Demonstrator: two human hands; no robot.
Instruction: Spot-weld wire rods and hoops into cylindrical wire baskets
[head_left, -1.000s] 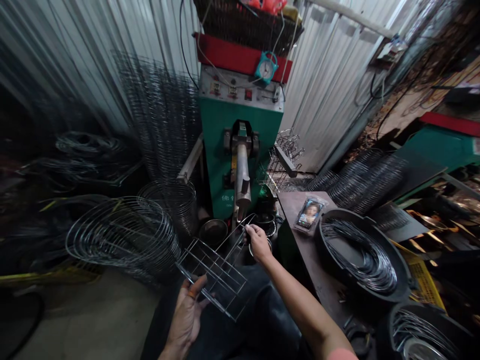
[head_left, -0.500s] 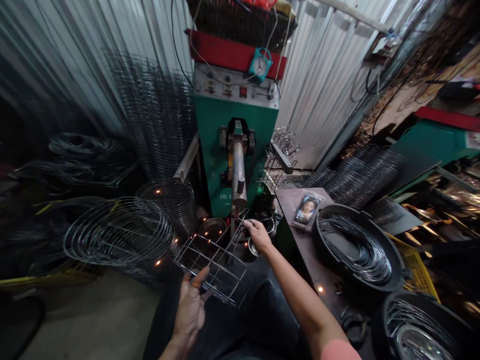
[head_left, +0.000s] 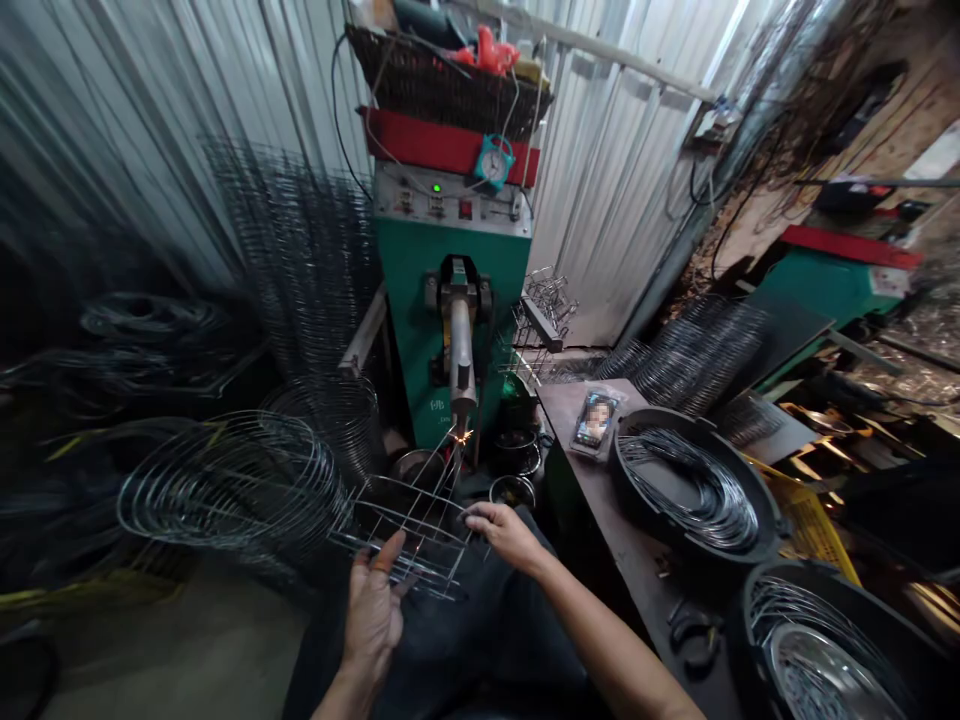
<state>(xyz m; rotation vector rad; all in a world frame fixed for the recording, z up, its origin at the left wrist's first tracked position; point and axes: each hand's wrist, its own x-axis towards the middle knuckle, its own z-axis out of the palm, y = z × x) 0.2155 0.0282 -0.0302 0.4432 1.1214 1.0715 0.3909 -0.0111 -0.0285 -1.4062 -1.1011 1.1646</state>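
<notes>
Both my hands hold a flat rack of welded steel wire (head_left: 405, 530). Its far end reaches up to the lower electrode of a green spot-welding machine (head_left: 450, 320). A small orange spark shows at the electrode tip (head_left: 459, 436). My left hand (head_left: 373, 620) grips the rack's near edge with its fingers pointing up. My right hand (head_left: 506, 532) closes over the wires on the other side. Part of the rack is hidden behind my fingers, and the rack's far end is thin against the dark background.
Stacked wire rings (head_left: 232, 490) stand at the left. To the right, a metal workbench (head_left: 630, 540) holds a phone in a plastic sleeve (head_left: 596, 420) and a black tub of wire rings (head_left: 690, 490). Another tub (head_left: 817, 640) sits lower right, beyond my right arm.
The rack has tilted flatter, with my right hand lower on it. The scattered sparks of the previous frame have shrunk to one at the electrode. The whole view has shifted as my head moved.
</notes>
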